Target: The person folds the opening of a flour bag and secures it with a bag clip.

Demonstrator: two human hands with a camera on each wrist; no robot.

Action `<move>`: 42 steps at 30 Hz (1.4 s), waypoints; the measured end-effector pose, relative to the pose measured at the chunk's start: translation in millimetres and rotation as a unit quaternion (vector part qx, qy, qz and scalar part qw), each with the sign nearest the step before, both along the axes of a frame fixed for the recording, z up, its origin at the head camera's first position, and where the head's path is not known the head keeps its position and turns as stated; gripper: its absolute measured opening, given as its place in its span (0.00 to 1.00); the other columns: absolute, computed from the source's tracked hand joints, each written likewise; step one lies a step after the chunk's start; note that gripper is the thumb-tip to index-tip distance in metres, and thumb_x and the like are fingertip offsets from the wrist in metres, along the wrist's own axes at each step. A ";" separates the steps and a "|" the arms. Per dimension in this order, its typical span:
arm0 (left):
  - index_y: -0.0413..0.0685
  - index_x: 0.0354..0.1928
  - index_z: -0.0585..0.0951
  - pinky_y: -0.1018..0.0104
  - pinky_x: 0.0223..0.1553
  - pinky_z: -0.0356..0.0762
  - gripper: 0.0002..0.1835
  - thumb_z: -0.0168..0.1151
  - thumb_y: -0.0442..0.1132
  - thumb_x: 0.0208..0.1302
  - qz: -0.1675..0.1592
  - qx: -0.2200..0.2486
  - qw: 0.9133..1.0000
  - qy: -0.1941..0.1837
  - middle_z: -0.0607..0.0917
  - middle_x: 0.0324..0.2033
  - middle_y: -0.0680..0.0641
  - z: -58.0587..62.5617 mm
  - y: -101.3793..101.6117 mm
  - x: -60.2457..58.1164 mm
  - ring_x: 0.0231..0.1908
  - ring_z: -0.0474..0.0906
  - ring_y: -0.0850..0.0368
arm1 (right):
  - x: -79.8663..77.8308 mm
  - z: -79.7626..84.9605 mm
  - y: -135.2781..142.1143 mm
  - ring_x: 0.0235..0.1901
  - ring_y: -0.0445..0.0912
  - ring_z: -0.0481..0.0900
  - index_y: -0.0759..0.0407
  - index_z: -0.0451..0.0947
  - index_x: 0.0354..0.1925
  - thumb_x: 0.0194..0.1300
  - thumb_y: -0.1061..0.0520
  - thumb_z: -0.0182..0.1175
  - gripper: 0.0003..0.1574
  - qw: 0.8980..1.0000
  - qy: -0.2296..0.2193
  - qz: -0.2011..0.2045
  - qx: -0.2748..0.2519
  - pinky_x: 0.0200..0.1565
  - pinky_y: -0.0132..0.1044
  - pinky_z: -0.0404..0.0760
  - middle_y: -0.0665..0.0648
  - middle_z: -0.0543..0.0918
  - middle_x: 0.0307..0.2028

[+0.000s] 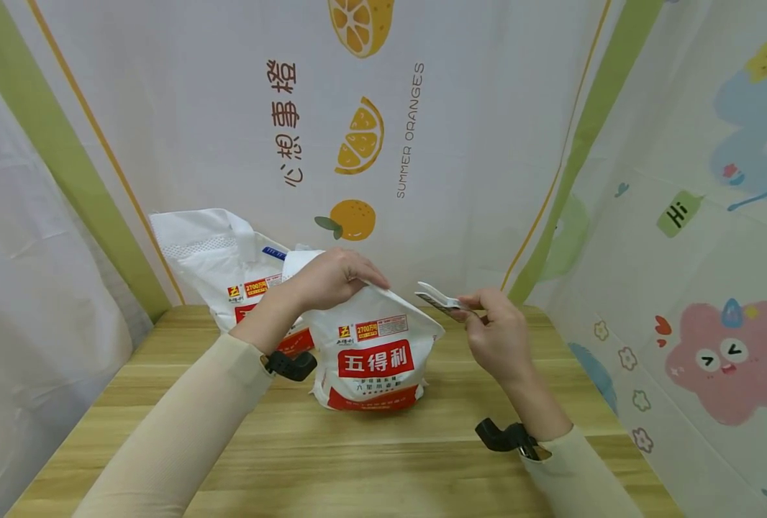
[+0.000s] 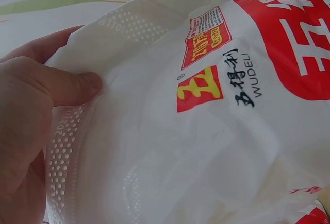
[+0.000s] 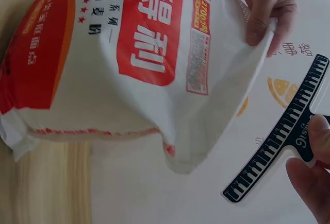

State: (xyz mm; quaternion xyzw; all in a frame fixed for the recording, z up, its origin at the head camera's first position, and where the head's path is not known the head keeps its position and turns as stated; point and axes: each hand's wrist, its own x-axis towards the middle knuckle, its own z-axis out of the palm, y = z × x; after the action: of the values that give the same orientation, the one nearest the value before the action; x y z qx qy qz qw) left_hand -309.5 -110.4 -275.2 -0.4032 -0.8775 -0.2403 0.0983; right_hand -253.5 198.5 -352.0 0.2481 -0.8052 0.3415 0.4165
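A white flour bag with red panels stands upright on the wooden table. My left hand pinches its top edge, thumb on the front face in the left wrist view, the other fingers behind. To the bag's right, my right hand pinches a piano-key-patterned clip by its handles. The clip's two long jaws are spread apart in the head view, pointing at the bag's top right corner without touching it. In the right wrist view the bag's top edge lies left of the clip.
Behind and left of the bag stands a second, similar flour bag, its top leaning left. Wooden table spreads in front. A printed white curtain hangs behind, with more cloth at both sides. Black wrist camera mounts sit on both wrists.
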 end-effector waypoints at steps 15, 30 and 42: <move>0.51 0.53 0.94 0.54 0.56 0.90 0.15 0.68 0.27 0.74 0.003 -0.004 1.000 0.011 0.95 0.52 0.49 0.7 1.0 0.5 0.53 0.91 0.50 | -9.3 -11.1 -23.3 0.40 0.52 0.90 0.64 0.86 0.42 0.62 0.68 0.79 0.12 0.999 -0.028 0.014 0.017 0.31 0.40 0.88 0.60 0.88 0.38; 0.50 0.57 0.93 0.55 0.54 0.91 0.14 0.68 0.30 0.76 0.012 -0.002 1.000 -0.006 0.94 0.55 0.48 -1.4 1.2 1.2 0.53 0.91 0.49 | -8.0 -3.8 -24.0 0.38 0.55 0.91 0.66 0.85 0.41 0.63 0.71 0.76 0.10 0.997 -0.050 0.043 -0.041 0.31 0.29 0.87 0.62 0.89 0.39; 0.50 0.57 0.93 0.52 0.58 0.90 0.15 0.67 0.29 0.76 0.007 -0.001 1.000 0.004 0.94 0.55 0.47 -0.7 -1.4 -1.5 0.56 0.90 0.49 | -11.2 -3.0 -26.1 0.38 0.54 0.90 0.68 0.85 0.41 0.63 0.73 0.76 0.10 0.995 -0.062 0.051 -0.058 0.31 0.24 0.85 0.63 0.89 0.40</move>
State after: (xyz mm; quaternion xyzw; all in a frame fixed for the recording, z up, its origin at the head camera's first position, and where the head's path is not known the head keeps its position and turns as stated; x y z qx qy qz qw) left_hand -311.0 -111.8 -275.9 -0.3984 -0.8799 -0.2373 0.1036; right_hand -264.6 172.3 -354.9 0.2427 -0.7945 0.4236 0.3611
